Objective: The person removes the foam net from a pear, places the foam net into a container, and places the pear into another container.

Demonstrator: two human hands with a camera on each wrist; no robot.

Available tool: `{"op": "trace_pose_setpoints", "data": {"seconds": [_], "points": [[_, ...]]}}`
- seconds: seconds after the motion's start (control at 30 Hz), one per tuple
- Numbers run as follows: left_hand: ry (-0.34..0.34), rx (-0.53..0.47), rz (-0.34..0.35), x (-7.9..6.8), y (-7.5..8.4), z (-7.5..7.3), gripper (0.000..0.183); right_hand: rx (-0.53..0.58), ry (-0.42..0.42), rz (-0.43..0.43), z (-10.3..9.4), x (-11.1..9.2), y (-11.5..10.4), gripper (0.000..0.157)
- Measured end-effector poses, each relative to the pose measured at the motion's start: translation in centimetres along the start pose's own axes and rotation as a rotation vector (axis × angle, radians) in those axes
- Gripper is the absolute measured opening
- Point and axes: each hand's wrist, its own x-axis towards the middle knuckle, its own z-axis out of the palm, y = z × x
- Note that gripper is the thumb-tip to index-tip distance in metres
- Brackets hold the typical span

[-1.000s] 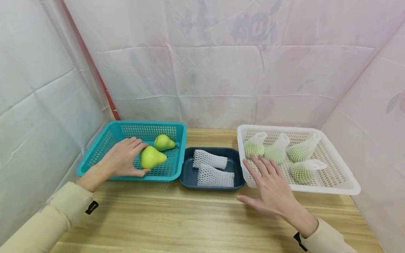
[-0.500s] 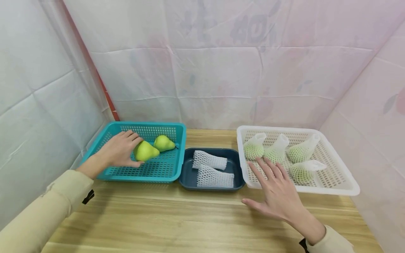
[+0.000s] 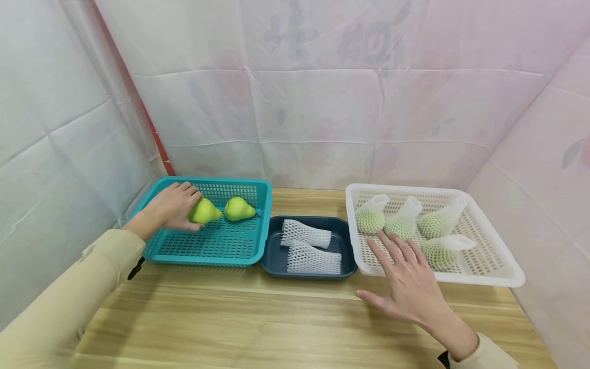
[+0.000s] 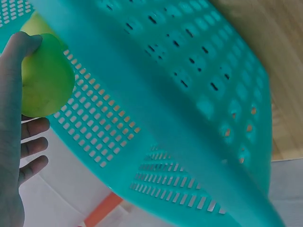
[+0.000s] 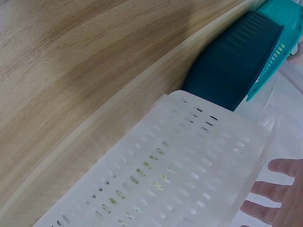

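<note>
The held pear is in the teal basket, to the left of the dark tray, its narrow end pointing towards that tray; the left grip is part-closed on its round end, thumb on the near side and fingers behind; whether the pear touches the basket floor cannot be told. A light, even hold on the round end should serve best, since firm pressure could bruise the skin; the narrow end sits just beside the loose pear, so any movement towards the dark tray ought to be slow, lest the two knock together; keeping the wrist above the basket's near rim would also avoid dragging it.

The loose pear lies between the held one and the dark tray, its stem towards the tray; the dark tray itself carries two white net sleeves, lying flat, one behind the other; to the right of the dark tray, the white basket contains four netted pears, three in a back row and one in front; the right grip, fingers spread and holding nothing, is over that basket's near edge; all three containers stand on the wooden surface.
</note>
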Motion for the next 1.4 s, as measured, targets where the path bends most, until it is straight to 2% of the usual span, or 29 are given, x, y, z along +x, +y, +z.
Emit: {"op": "trace_pose_setpoints", "data": {"seconds": [0.43, 0.73, 1.07, 1.4], "points": [[-0.127, -0.033, -0.052, 2.0, -0.9, 1.6, 0.082, 0.0, -0.011, 0.004, -0.2, 0.0, 0.1, 0.109], [-0.187, -0.018, -0.043, 2.1, -0.7, 1.9, 0.083, 0.006, -0.017, 0.005, -0.2, 0.0, 0.1, 0.109], [-0.275, -0.013, -0.085, 2.2, -0.2, 2.1, 0.086, 0.005, -0.028, 0.014, -0.4, 0.1, 0.2, 0.108], [-0.284, -0.037, -0.118, 1.8, -0.3, 2.2, 0.092, -0.004, -0.049, 0.023, -0.8, 0.0, 0.4, 0.108]]}}
